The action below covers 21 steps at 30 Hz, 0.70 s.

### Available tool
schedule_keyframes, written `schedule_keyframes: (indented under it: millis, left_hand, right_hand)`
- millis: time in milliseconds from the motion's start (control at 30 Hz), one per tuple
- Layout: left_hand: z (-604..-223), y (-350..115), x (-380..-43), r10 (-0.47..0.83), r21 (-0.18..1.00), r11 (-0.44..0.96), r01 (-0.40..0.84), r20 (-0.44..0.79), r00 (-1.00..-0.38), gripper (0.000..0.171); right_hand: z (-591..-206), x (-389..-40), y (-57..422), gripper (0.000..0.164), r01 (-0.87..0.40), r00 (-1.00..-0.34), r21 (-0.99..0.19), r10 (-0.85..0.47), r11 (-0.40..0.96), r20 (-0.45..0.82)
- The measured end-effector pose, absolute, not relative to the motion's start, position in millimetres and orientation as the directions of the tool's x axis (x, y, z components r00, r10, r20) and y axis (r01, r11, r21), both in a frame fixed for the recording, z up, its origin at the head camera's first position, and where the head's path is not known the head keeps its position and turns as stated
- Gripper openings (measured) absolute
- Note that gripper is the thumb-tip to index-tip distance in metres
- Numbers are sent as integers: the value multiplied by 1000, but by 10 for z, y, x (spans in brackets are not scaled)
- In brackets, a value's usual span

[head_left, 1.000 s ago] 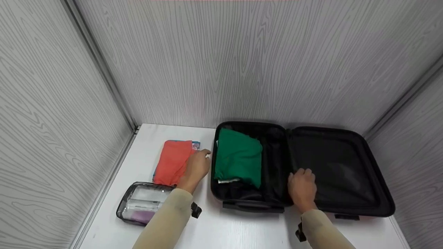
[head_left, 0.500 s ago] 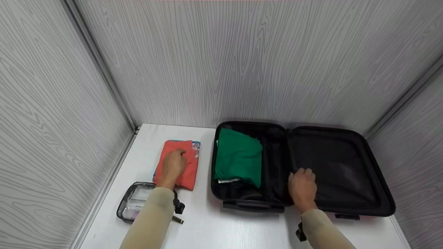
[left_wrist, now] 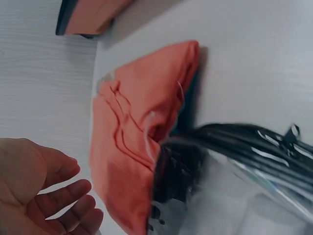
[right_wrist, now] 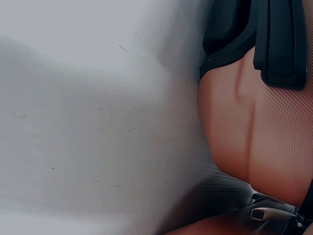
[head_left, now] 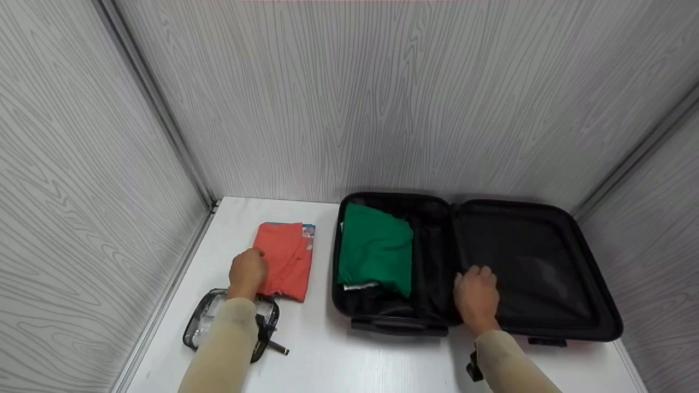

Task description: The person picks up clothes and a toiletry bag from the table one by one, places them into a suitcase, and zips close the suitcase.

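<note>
My left hand (head_left: 248, 270) hovers by the left side of a folded coral garment (head_left: 284, 256). In the left wrist view the hand's fingers (left_wrist: 73, 196) are loosely bent around nothing. The garment lies on a flat blue-edged packet, mostly covered. Below my left wrist lies a clear zip pouch with black trim (head_left: 188, 327), partly hidden by the forearm. My right hand (head_left: 478, 297) grips the middle edge of the open black-lined suitcase (head_left: 538, 262), where its halves meet. Its fingertips are hidden. A folded green garment (head_left: 377, 248) lies in the suitcase's left half.
The suitcase's coral outer shell (right_wrist: 244, 122) and black handle (right_wrist: 281, 44) face the front. A dark strap with a metal end (head_left: 278, 347) sticks out beside the pouch. Grey wood-grain walls (head_left: 349, 98) enclose the white table (head_left: 377, 365) on three sides.
My left hand has moved left, away from the suitcase, across the coral garment to its left side, uncovering the garment's right part. My right hand has stayed on the suitcase edge.
</note>
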<state>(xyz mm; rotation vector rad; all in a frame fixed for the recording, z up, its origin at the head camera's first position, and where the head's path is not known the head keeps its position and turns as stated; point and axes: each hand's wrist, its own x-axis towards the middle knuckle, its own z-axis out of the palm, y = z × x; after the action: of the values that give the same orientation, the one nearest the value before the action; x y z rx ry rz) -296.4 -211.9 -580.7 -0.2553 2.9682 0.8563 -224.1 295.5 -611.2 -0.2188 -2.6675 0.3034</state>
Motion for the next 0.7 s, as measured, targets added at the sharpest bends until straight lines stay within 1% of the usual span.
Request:
schedule_keyframes:
  millis: [233,300,467,600,700]
  left_hand:
    - [-5925,-2200,-2970,-149,470,870,-148,-35,-988,33]
    - [-5929,-2201,-2968,-149,473,868,-155,-50,-988,35]
    - [-5915,-2194,-2947,-177,471,855,-219,-132,-975,39]
    - [-5938,-2194,-2934,-192,462,856,-230,-129,-973,39]
    - [-5955,-2198,-2942,-196,469,850,-241,-144,-970,35]
  right_hand:
    - [-6097,-2249,2948,33,117,-899,-279,221,953,379]
    - [-6091,-2249,2942,33,121,-902,-282,224,952,368]
    - [-6083,-2246,2933,34,127,-907,-275,223,953,357]
    - [-6082,-2245,2933,34,125,-908,-278,223,952,356]
    - [-6081,-2246,2936,35,128,-909,-283,226,951,349]
